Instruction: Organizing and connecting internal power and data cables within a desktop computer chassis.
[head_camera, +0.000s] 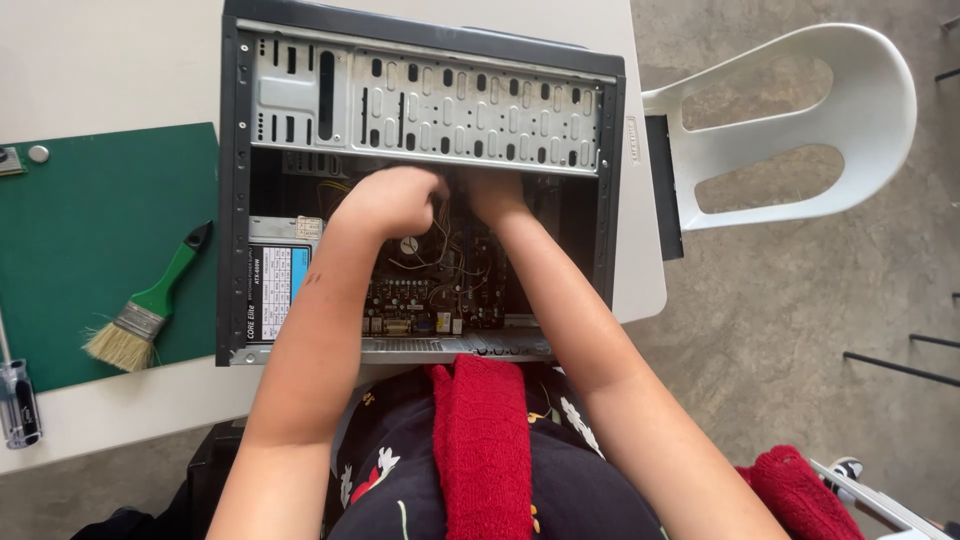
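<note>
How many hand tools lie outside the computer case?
2: a green-handled paintbrush on the green mat, and a screwdriver at the table's left edge. Others may be hidden inside the case.

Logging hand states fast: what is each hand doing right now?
Left hand: fisted inside the computer case; contents hidden.
Right hand: inside too; grip cannot be told.

a makeshift computer repair spot, more home or classroom than proper workshop

an opened desktop computer case (420, 190) lies on a plain white table (100, 60), with a green cutting mat (90, 230), a dusting brush (145, 305) and a screwdriver (18, 395) beside it; a white plastic chair (800, 120) stands on bare concrete floor (800, 330).
</note>
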